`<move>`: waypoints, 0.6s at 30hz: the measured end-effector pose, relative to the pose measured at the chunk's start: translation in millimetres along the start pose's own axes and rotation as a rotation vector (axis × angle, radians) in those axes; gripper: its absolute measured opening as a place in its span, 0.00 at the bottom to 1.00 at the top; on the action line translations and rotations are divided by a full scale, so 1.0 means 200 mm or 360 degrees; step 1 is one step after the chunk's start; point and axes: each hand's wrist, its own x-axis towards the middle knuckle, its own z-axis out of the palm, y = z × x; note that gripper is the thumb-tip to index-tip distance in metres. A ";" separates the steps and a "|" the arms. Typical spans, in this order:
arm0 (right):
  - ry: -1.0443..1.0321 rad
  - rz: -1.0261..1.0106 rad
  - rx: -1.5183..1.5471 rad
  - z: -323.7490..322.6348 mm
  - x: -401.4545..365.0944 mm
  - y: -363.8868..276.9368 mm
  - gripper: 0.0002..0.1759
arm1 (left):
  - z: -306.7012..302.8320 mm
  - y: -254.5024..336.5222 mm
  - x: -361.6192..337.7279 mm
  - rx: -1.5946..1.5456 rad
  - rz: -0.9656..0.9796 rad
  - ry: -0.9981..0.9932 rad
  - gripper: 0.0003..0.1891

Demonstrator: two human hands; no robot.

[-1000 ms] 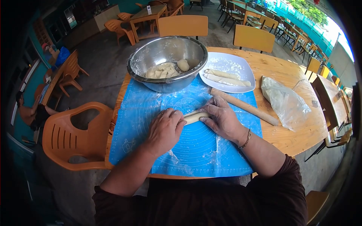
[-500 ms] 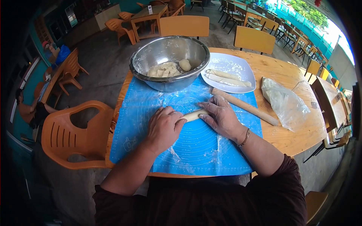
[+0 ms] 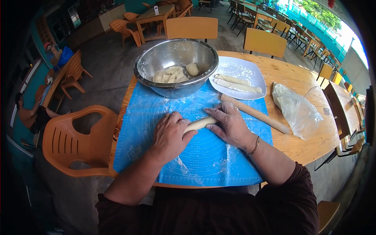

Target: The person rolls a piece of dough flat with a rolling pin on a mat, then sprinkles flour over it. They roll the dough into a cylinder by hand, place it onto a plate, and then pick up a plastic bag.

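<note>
A pale roll of dough [image 3: 199,124] lies across the blue measuring mat [image 3: 203,164], between my two hands. My left hand [image 3: 170,135] is closed over its left end, thumb on the near side and fingers on the far side. At the right end, my floury right hand [image 3: 231,123] grips it the same way, covering the tip. Beyond my hands stands a steel bowl [image 3: 176,88] with a dough mass [image 3: 170,75] and a small dough ball [image 3: 192,69]. On a white plate [image 3: 239,64], dusted with flour, rest two dough rolls [image 3: 237,83].
A wooden rolling pin [image 3: 256,114] lies slantwise over the mat's right edge. Right of it, a clear plastic bag [image 3: 297,109] sits on the wooden table [image 3: 325,133]. An orange chair [image 3: 80,137] is at the left. Another person [image 3: 29,113] sits at the far left.
More of the dough roll shows between my hands, and it is tilted a little more. My left hand has shifted slightly left.
</note>
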 end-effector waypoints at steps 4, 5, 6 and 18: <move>-0.0095 0.0004 -0.0029 -0.01 0.00 0.01 0.16 | -0.01 0.00 -0.01 -0.0135 -0.0159 -0.0152 0.11; -0.0096 0.0011 -0.0024 0.00 0.00 0.01 0.16 | -0.02 0.00 0.00 -0.0175 -0.0249 -0.0252 0.12; -0.0076 0.0007 -0.0072 0.01 0.00 0.02 0.17 | -0.01 0.00 0.00 -0.0178 -0.0250 -0.0256 0.12; -0.0109 0.0044 -0.0048 0.01 0.01 0.03 0.18 | -0.03 -0.03 0.02 -0.0315 -0.0294 -0.0301 0.13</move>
